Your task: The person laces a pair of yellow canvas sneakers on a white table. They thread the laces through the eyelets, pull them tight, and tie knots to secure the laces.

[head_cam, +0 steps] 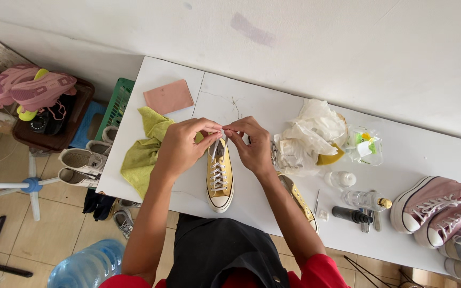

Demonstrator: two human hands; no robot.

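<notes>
A yellow low-top sneaker (220,178) with white laces stands on the white table (273,101), toe toward me. My left hand (183,145) and my right hand (252,143) meet above its heel end, each pinching a white lace (215,143) end between thumb and fingers. A second yellow sneaker (299,198) lies beside my right forearm, partly hidden by it.
A yellow-green cloth (144,149) and a pink cloth (168,96) lie at the left. Crumpled white paper and plastic (311,133), small bottles (366,200) and pink sneakers (434,202) sit at the right. Beige shoes (81,162), a green crate (117,104) and a water jug (86,265) are below left.
</notes>
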